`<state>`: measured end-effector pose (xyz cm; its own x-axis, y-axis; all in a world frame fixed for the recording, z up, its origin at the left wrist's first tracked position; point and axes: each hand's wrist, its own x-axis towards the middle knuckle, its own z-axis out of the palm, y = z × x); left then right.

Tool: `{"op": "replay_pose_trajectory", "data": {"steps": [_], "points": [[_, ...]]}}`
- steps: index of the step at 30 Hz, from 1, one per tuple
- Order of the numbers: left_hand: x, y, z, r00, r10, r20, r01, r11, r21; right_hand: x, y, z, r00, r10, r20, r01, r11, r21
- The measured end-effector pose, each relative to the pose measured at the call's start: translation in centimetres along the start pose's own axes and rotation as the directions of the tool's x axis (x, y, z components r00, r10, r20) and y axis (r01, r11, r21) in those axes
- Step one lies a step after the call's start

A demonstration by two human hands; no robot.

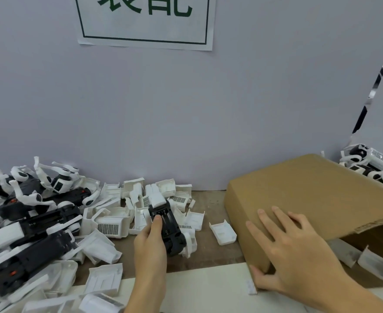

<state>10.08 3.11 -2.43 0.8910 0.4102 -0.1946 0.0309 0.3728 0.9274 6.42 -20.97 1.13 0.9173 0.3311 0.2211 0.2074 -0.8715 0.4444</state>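
My left hand (151, 247) grips a black plastic toy body (169, 229) low over the table, thumb lying along its top. A white shell part is fitted at the body's far end. My right hand (292, 249) lies flat with spread fingers on the flap of a brown cardboard box (321, 188), thumb hooked round the flap's near corner. White plastic shell covers (111, 224) lie scattered around and behind the black body.
A heap of black and white toy robot bodies (34, 222) fills the left of the table. More assembled white toys (371, 166) sit behind the box at the far right. A grey wall with a paper sign (145, 21) stands behind. A white sheet (208, 288) covers the near edge.
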Motion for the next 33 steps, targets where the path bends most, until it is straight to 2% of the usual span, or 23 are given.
{"op": "replay_pose_trajectory", "data": {"steps": [7, 10, 13, 16, 20, 23, 26, 33], "points": [[0.0, 0.0, -0.1, 1.000, -0.009, 0.009, 0.009, 1.000, -0.005, 0.3, -1.0, -1.1, 0.998, 0.047, -0.036, -0.047, 0.999, 0.013], [0.1, 0.0, -0.1, 1.000, -0.010, 0.007, 0.010, 1.000, 0.000, 0.9, -2.0, -2.3, 0.998, 0.025, -0.053, -0.025, 1.000, -0.004], [0.2, 0.0, 0.0, 1.000, -0.016, 0.002, 0.016, 1.000, -0.004, 2.8, -4.0, -3.4, 0.998, -0.062, -0.009, 0.063, 0.997, 0.045], [0.3, 0.0, 0.0, 1.000, -0.011, 0.000, 0.011, 1.000, 0.005, 5.3, -5.7, -3.3, 0.997, -0.064, 0.046, 0.060, 0.994, 0.089], [0.6, -0.2, -0.1, 1.000, -0.006, 0.006, 0.006, 1.000, 0.016, 7.8, -5.5, -3.2, 0.997, 0.020, 0.081, -0.025, 0.998, 0.061], [0.6, -0.2, -0.1, 1.000, -0.008, 0.014, 0.007, 1.000, 0.020, 8.5, -3.5, -2.4, 0.966, 0.135, 0.221, -0.131, 0.991, -0.031], [0.6, -0.3, -0.1, 1.000, -0.004, 0.011, 0.003, 1.000, 0.019, 7.8, -2.1, -1.3, 0.915, 0.206, 0.347, -0.210, 0.977, -0.027], [0.9, -0.6, -0.1, 1.000, -0.017, 0.010, 0.017, 1.000, 0.009, 5.7, -2.2, -1.1, 0.911, 0.198, 0.361, -0.214, 0.977, 0.004]]}}
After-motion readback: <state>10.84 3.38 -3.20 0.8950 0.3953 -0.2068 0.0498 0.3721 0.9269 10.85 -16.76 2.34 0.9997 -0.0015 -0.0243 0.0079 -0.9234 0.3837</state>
